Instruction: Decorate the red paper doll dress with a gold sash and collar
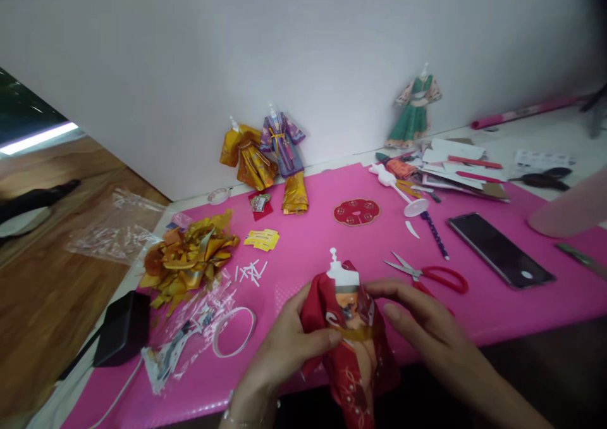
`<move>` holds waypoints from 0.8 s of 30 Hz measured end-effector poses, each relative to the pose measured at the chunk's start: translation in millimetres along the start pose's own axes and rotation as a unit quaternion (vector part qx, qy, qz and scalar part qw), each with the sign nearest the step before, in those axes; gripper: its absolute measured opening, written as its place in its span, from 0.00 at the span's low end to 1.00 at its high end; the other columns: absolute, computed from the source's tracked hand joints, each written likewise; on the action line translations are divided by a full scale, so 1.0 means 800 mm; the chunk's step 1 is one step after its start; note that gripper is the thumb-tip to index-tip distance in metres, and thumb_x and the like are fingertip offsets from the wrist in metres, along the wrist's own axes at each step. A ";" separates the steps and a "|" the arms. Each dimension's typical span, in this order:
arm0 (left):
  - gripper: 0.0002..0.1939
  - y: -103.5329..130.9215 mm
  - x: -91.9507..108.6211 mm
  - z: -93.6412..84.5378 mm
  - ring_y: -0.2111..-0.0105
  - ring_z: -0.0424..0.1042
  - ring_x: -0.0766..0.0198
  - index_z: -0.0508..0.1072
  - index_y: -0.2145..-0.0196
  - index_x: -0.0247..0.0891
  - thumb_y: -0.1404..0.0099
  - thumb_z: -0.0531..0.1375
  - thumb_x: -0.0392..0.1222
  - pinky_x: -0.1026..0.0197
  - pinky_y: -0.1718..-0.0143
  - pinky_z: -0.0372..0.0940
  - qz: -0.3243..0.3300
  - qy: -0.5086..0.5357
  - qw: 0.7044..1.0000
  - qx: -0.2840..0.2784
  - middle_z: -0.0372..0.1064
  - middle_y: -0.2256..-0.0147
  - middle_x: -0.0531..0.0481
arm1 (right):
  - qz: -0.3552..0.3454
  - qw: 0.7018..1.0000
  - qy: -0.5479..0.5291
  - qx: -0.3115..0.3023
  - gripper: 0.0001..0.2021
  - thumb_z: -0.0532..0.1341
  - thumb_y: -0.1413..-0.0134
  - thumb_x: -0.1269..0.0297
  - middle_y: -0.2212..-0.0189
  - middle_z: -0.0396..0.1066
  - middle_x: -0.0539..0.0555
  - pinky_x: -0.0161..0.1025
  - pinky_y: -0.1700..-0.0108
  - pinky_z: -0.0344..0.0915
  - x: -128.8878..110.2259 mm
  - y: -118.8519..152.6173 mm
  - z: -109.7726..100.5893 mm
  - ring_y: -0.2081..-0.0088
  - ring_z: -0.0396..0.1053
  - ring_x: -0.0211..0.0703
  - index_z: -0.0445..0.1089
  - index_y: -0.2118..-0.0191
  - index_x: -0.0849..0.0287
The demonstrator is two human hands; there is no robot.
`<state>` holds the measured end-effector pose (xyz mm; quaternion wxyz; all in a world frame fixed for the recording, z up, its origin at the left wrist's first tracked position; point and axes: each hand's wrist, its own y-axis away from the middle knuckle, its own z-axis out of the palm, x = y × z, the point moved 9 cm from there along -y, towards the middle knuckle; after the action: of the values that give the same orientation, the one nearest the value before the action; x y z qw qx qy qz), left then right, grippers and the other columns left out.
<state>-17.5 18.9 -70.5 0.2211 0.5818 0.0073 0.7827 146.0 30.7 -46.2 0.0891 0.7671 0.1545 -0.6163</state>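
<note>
Closest to me is the red doll dress (348, 378), upright on its white form (345, 277) at the near edge of the pink mat (313, 239). With my left hand (289, 340) I grip its side, thumb laid over the front by the yellow belt (363, 334). My right hand (422, 321) curves around the opposite shoulder, thumb and forefinger parted; whether its hidden fingers pinch the cloth, I cannot tell. Just beyond that hand lie open scissors (420, 272), with a phone (500, 250) farther right. A flat red collar (356, 212) rests farther back on the mat. Over to my left are a tape ring (253, 325), white strips (251, 271) and crumpled gold scraps (190, 255). Gold (249, 160), purple (287, 144) and green (414, 122) doll dresses stand along the wall (322, 49).
</note>
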 end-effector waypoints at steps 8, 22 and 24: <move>0.24 -0.011 0.108 0.027 0.69 0.73 0.65 0.73 0.51 0.42 0.45 0.67 0.32 0.66 0.68 0.67 0.083 -0.139 0.987 0.017 0.76 0.65 0.53 | -0.071 0.992 -0.067 0.084 0.12 0.65 0.46 0.61 0.59 0.77 0.55 0.42 0.54 0.73 -0.061 -0.037 -0.026 0.57 0.75 0.47 0.73 0.56 0.56; 0.25 -0.019 0.133 0.032 0.61 0.73 0.59 0.69 0.47 0.45 0.42 0.64 0.34 0.61 0.59 0.68 0.222 -0.258 0.937 0.078 0.73 0.60 0.52 | -0.332 0.890 0.211 0.229 0.04 0.59 0.42 0.73 0.72 0.71 0.52 0.39 0.68 0.65 -0.139 -0.022 -0.035 0.69 0.68 0.41 0.68 0.66 0.57; 0.25 -0.021 0.125 0.026 0.58 0.73 0.58 0.68 0.46 0.45 0.41 0.64 0.35 0.61 0.56 0.68 0.232 -0.240 0.938 0.088 0.72 0.58 0.51 | -0.338 0.890 0.224 0.207 0.04 0.59 0.41 0.73 0.71 0.71 0.52 0.39 0.68 0.64 -0.132 -0.021 -0.026 0.69 0.69 0.41 0.68 0.64 0.57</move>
<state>-15.6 64.1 22.2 -0.0234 0.7552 -0.1126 0.6454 138.6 40.1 61.9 -0.3224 0.7873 0.2897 -0.4386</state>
